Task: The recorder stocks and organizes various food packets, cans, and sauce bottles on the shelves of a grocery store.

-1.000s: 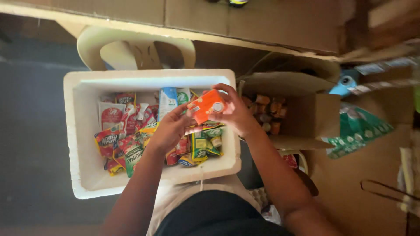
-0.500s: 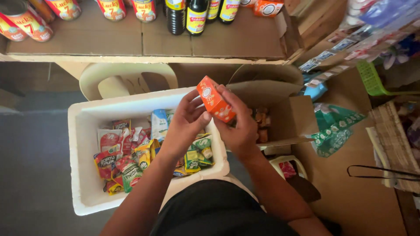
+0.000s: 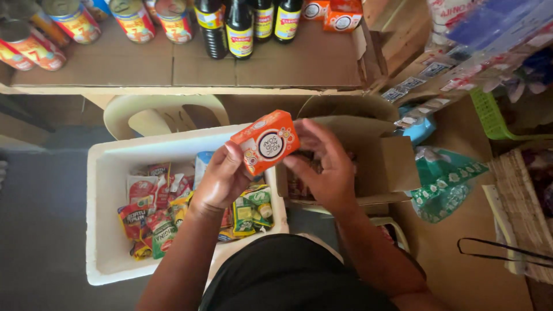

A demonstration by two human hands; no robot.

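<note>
Cardboard shelf (image 3: 173, 72) behind, white foam box (image 3: 103, 219) of glossy sachets, left hand (image 3: 222, 178) and right hand (image 3: 325, 170) pinching small orange, seemingly cardboard carton (image 3: 268, 141)

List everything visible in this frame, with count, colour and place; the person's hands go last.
small box: one, orange, held up between both hands
foam box: one, white, lower left, holds sachets
sachets: many, red, yellow and green, inside the foam box
carton: one, brown, open, right of the foam box
shelf: one, brown cardboard-lined, along the top
cans: several, red and yellow, shelf left
bottles: three, dark, shelf middle
orange boxes: two, shelf right
chair: one, cream, behind the foam box
green bag: one, right
left hand: grips the small box's lower edge
right hand: touches its right end
</note>
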